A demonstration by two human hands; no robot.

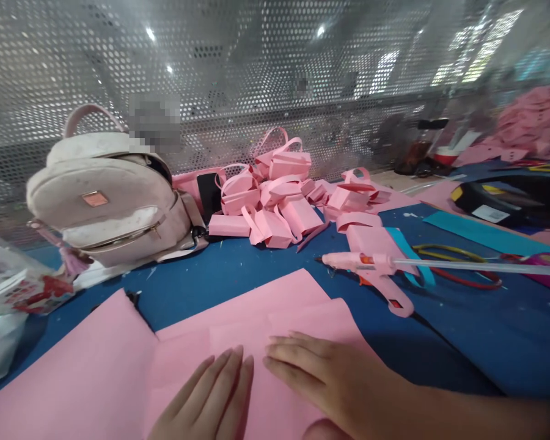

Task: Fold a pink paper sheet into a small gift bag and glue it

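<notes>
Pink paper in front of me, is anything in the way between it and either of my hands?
Nothing visible is. Your left hand and right hand both rest on the pink paper. The glue gun lies beyond your right hand, off the paper, so it isn't between them.

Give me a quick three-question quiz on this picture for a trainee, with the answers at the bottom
1. What are the left hand and the right hand resting on?

2. True or false: the glue gun lies apart from both hands.

3. Fill in the blank: in the picture, the pale backpack stands to the ____ of the heap of small pink bags.

Key:
1. The pink paper
2. True
3. left
</notes>
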